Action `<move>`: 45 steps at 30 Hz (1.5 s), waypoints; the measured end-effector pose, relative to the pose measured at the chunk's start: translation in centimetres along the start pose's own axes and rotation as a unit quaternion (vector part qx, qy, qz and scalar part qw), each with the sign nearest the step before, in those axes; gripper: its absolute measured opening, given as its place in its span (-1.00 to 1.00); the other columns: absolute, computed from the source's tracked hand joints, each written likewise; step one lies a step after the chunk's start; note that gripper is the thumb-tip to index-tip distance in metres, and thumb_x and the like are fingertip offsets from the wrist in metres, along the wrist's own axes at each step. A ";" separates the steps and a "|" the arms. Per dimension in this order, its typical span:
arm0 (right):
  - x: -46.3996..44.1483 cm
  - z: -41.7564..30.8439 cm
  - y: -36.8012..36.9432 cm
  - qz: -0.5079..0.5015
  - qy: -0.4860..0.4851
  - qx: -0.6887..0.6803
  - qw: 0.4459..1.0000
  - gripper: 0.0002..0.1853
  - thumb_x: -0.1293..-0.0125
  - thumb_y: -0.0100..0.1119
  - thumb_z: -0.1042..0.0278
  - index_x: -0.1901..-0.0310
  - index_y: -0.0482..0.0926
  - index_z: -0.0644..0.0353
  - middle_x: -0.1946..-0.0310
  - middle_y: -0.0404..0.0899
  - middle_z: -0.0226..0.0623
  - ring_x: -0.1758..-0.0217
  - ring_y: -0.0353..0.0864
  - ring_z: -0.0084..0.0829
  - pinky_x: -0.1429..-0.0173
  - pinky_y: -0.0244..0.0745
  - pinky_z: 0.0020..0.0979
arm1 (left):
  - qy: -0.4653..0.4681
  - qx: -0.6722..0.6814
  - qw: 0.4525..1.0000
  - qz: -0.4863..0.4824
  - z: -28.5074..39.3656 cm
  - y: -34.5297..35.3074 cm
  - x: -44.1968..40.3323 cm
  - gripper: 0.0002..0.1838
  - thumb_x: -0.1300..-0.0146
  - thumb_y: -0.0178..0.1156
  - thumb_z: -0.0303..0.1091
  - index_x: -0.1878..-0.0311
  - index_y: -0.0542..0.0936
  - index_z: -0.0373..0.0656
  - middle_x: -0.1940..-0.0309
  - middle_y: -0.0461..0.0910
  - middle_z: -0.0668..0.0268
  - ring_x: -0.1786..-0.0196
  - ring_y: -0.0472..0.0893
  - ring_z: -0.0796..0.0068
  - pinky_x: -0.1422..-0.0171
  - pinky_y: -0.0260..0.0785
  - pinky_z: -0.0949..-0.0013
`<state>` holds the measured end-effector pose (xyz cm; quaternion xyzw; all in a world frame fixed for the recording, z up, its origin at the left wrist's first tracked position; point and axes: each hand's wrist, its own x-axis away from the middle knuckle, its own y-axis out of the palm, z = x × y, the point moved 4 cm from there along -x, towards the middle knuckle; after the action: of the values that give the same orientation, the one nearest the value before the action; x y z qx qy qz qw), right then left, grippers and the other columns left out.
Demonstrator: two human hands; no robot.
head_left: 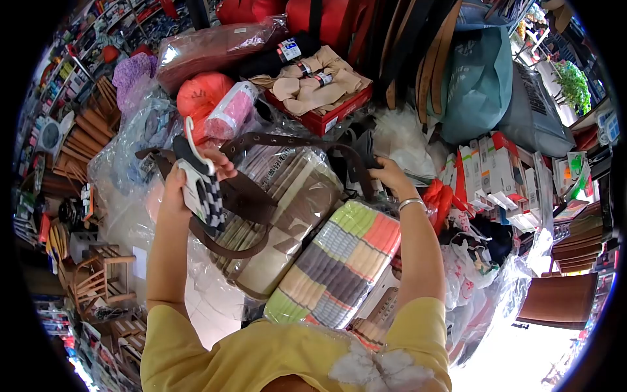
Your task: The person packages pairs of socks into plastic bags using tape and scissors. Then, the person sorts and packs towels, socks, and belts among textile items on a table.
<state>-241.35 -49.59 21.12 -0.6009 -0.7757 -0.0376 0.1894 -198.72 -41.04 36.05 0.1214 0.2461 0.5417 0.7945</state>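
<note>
At the left, my left hand (189,175) holds a pair of black and white checked socks (208,196) with a white tag and a white hanger loop. Its fingers are bent around the socks' upper part. To the right, my right hand (394,178) has its fingers pressed on the edge of a dark grey item (367,150), partly hidden. A dark brown belt (294,142) with holes curves between both hands. Below it lie a plastic-wrapped brown and beige fabric pack (287,215) and a checked multicoloured pack (336,264).
Ahead sits a red box (326,119) of beige socks, beside a pink wrapped roll (232,111). Brown and black belts (428,65) hang at the back. A teal bag (480,85) and several white-red boxes (486,173) stand at the right.
</note>
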 end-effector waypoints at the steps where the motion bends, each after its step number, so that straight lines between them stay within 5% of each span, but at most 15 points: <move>1: 0.7 -0.9 -0.4 -0.011 0.067 0.117 0.991 -0.46 -0.05 0.36 0.29 -0.07 0.53 0.38 0.15 0.64 -0.22 0.14 0.59 -0.41 0.02 0.44 -0.45 | -0.005 0.020 1.000 -0.001 0.0 -0.2 0.1 -0.28 -0.12 0.19 0.18 -0.05 0.49 -0.37 0.01 0.55 0.06 -0.06 0.55 0.11 -0.23 0.38 -0.03; 6: 0.9 -1.0 0.8 0.060 -0.112 0.316 0.940 -0.45 0.00 0.39 0.21 0.00 0.56 0.38 0.10 0.62 0.04 0.00 0.61 -0.13 -0.11 0.44 -0.28 | -0.012 0.069 0.998 0.003 -0.9 1.1 -0.3 -0.30 -0.16 0.15 0.14 -0.13 0.44 -0.32 -0.01 0.53 0.09 -0.07 0.54 0.17 -0.26 0.33 -0.01; 10: 5.2 -9.0 -4.1 0.419 -0.203 0.217 0.858 -0.52 -0.04 0.37 0.31 0.03 0.55 0.42 0.16 0.62 0.07 0.04 0.60 -0.09 -0.10 0.44 -0.28 | -0.042 0.060 0.997 -0.039 -1.4 2.4 -0.1 -0.30 -0.18 0.13 0.15 -0.20 0.40 -0.26 -0.09 0.49 0.06 -0.13 0.51 0.14 -0.26 0.34 -0.06; 16: 15.1 -21.0 -0.7 0.325 -0.361 -0.024 0.874 -0.76 -0.17 0.27 0.49 0.14 0.53 0.38 0.26 0.62 -0.26 0.24 0.53 -0.58 0.11 0.45 -0.52 | -0.116 0.229 0.965 -0.056 -4.6 8.6 0.2 -0.42 -0.18 0.13 0.24 -0.17 0.50 0.12 -0.45 0.05 -0.02 -0.45 0.11 -0.12 -0.34 0.11 -0.36; 19: 17.2 -21.2 4.8 0.249 -0.369 -0.103 0.889 -0.83 -0.22 0.22 0.54 0.16 0.50 0.27 0.30 0.59 -0.40 0.27 0.50 -0.66 0.18 0.45 -0.55 | -0.121 0.303 0.944 -0.044 -6.8 11.8 0.2 -0.34 -0.10 0.24 0.19 -0.21 0.48 0.04 -0.47 0.03 0.04 -0.48 0.00 -0.17 -0.36 0.00 -0.45; 20: 17.4 -20.2 7.3 0.185 -0.317 -0.161 0.916 -0.82 -0.21 0.23 0.54 0.16 0.49 0.26 0.31 0.57 -0.41 0.29 0.49 -0.67 0.20 0.45 -0.55 | -0.095 0.339 0.935 -0.043 -6.5 13.2 0.1 -0.37 -0.14 0.23 0.17 -0.18 0.50 -0.01 -0.35 0.27 0.04 -0.39 0.25 -0.05 -0.33 0.20 -0.27; 22: 16.5 -16.4 11.6 0.082 -0.245 -0.054 0.964 -0.76 -0.19 0.25 0.47 0.13 0.48 0.31 0.28 0.53 -0.26 0.25 0.48 -0.52 0.17 0.44 -0.43 | -0.090 0.507 0.856 -0.047 -7.8 11.6 1.0 -0.40 -0.17 0.22 0.13 -0.15 0.51 -0.08 -0.13 0.53 0.15 -0.18 0.52 0.18 -0.23 0.41 0.05; 23: 16.2 -15.0 12.9 0.080 -0.274 -0.034 0.958 -0.73 -0.18 0.26 0.46 0.11 0.47 0.33 0.27 0.52 -0.18 0.23 0.48 -0.43 0.13 0.43 -0.39 | -0.084 0.405 0.909 0.059 -7.5 12.4 1.0 -0.47 -0.21 0.21 0.08 -0.10 0.54 -0.12 0.08 0.64 0.29 0.03 0.64 0.37 -0.10 0.50 0.27; 28: 15.8 -12.5 13.5 0.061 -0.246 -0.077 0.964 -0.66 -0.16 0.26 0.38 0.11 0.43 0.41 0.22 0.47 0.00 0.15 0.50 -0.21 0.03 0.41 -0.29 | -0.073 0.284 0.934 0.202 -10.2 11.3 2.1 -0.54 -0.32 0.09 0.02 -0.10 0.50 -0.13 0.10 0.63 0.27 0.06 0.62 0.35 -0.08 0.50 0.21; 31: 17.7 -12.6 14.2 0.144 -0.319 0.246 0.904 -0.61 -0.21 0.27 0.24 0.07 0.47 0.38 0.19 0.53 0.07 0.18 0.56 -0.19 0.02 0.45 -0.23 | -0.081 0.157 0.960 0.216 -10.7 10.5 3.4 -0.61 -0.33 0.11 -0.06 -0.05 0.50 -0.16 0.14 0.63 0.28 0.12 0.64 0.37 0.00 0.53 0.23; 34: 17.0 -14.1 9.5 -0.087 -0.229 0.127 0.961 -0.66 -0.32 0.16 0.30 -0.04 0.49 0.32 0.21 0.62 -0.17 0.17 0.62 -0.38 0.13 0.53 -0.33 | -0.088 0.187 0.954 0.216 -11.2 7.7 4.7 -0.63 -0.32 0.12 -0.09 -0.03 0.50 -0.15 0.16 0.64 0.29 0.16 0.65 0.38 0.05 0.54 0.25; 36: 14.3 -13.3 3.6 0.061 -0.171 -0.019 0.983 -0.72 -0.36 0.09 0.32 -0.03 0.56 0.23 0.17 0.64 -0.37 0.25 0.56 -0.58 0.14 0.49 -0.49 | -0.076 0.161 0.948 0.263 -11.1 6.2 5.9 -0.65 -0.30 0.15 -0.08 0.00 0.52 -0.11 0.19 0.64 0.31 0.19 0.65 0.40 0.11 0.55 0.27; 39: 8.6 -8.6 -4.5 0.230 -0.265 0.171 0.920 -0.68 -0.26 0.18 0.28 -0.02 0.56 0.20 0.13 0.62 -0.11 0.18 0.63 -0.26 0.06 0.50 -0.33 | -0.086 0.168 0.931 0.312 -11.2 3.9 6.9 -0.59 -0.25 0.19 0.00 -0.02 0.53 -0.07 0.18 0.63 0.34 0.14 0.63 0.38 -0.02 0.51 0.26; 42: 4.4 5.4 -5.0 0.046 -0.050 0.300 0.952 -0.62 -0.15 0.20 0.06 0.09 0.62 0.12 0.08 0.56 0.04 0.04 0.54 -0.02 -0.09 0.44 -0.16 | -0.052 0.182 0.927 0.324 -10.7 3.3 6.7 -0.54 -0.28 0.14 0.03 -0.11 0.53 -0.07 0.07 0.64 0.38 0.01 0.61 0.39 -0.20 0.42 0.28; 45: 3.9 14.0 -2.5 0.071 -0.106 0.525 0.842 -0.73 -0.11 0.14 0.22 0.20 0.71 0.07 0.14 0.61 0.00 0.00 0.56 0.06 -0.05 0.48 -0.05 | -0.047 0.191 0.940 0.279 -10.7 2.5 6.6 -0.53 -0.30 0.11 0.04 -0.13 0.52 -0.06 -0.03 0.60 0.35 -0.10 0.56 0.40 -0.28 0.37 0.27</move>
<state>-248.00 -42.70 9.94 -0.4654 -0.6501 0.4527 0.3947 -204.38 -34.84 26.46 0.3604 0.2633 0.6781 0.5839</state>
